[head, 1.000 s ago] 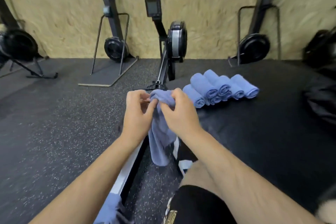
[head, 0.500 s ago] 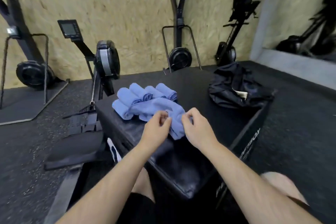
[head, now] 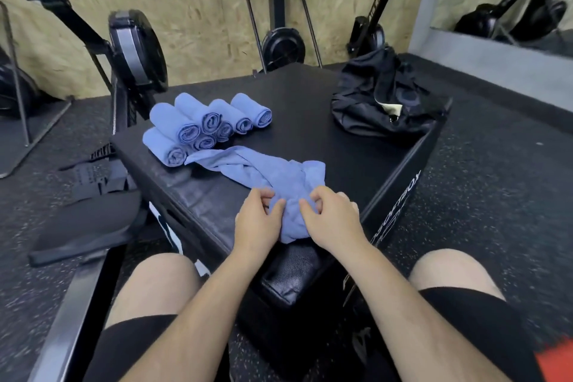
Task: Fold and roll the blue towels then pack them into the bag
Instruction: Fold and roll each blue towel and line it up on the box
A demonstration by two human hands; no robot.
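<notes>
Unlike half a second ago, the unrolled blue towel (head: 263,169) lies stretched across the black box (head: 310,115). The left hand (head: 257,220) and right hand (head: 333,220) pinch its near end with curled fingers. What the black bag (head: 372,108) holds cannot be seen.

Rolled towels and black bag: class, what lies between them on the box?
Nothing: the head view shows bare box top between the rolled towels and the bag. The loose towel lies nearer the person.

Partly legible white "SOFTBOX" lettering on the black box (head: 400,211) side
</notes>
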